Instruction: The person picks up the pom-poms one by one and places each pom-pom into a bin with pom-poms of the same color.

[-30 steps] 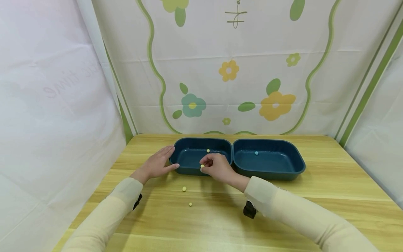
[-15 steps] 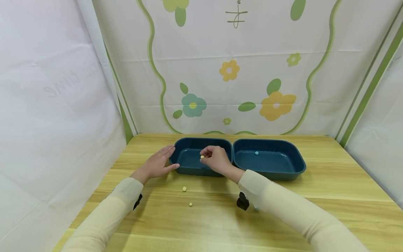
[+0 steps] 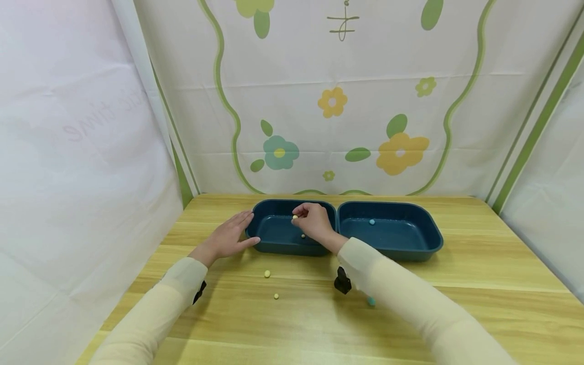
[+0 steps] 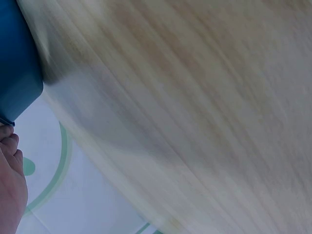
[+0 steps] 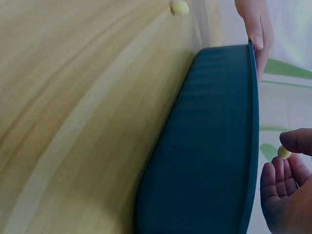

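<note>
My right hand (image 3: 317,223) is above the left blue bin (image 3: 274,247) and pinches a small yellow ball (image 5: 284,152) between thumb and fingertips. My left hand (image 3: 228,237) rests at that bin's left end, its fingers extended along the rim. Beneath the right hand, another small yellowish ball (image 3: 303,236) lies inside the bin. On the table in front of the bin are a yellow ball (image 3: 267,274) and a smaller yellow ball (image 3: 276,296). The left wrist view catches only the edge of the left hand (image 4: 10,180) against the bin's corner.
A second blue bin (image 3: 397,252) stands directly to the right, with a light blue ball (image 3: 371,222) in it. A teal ball (image 3: 371,301) lies by the right sleeve. White printed cloth (image 3: 337,142) hangs behind the wooden table (image 3: 301,334).
My right hand has moved away from me, from the bin's front rim to over its inside, still pinching the yellow ball. The teal ball has come into sight. My left hand stays put.
</note>
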A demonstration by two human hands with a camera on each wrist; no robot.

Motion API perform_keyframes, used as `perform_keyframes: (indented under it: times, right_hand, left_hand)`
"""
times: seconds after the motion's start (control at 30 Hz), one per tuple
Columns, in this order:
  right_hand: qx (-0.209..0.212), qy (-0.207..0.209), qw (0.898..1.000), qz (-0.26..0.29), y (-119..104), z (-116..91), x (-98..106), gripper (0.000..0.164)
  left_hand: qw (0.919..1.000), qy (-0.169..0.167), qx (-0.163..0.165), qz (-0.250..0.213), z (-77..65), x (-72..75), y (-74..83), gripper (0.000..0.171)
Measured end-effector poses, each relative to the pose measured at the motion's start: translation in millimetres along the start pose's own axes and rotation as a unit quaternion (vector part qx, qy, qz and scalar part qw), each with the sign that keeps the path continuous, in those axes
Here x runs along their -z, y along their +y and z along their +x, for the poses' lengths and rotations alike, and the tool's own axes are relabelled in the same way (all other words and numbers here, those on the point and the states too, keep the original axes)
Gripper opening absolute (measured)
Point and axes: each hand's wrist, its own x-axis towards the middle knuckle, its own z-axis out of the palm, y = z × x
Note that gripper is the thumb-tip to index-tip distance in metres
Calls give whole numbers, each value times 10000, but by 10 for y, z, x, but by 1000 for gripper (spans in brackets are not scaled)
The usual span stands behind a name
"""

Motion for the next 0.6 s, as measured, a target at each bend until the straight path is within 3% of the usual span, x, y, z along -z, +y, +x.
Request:
perform_keyframes:
  times: [0.6]
  right_hand:
    - [-474,245,9986,-54,116,176,-139,15]
  left_hand:
    - [10000,32,-30,29,-11,8,17,85]
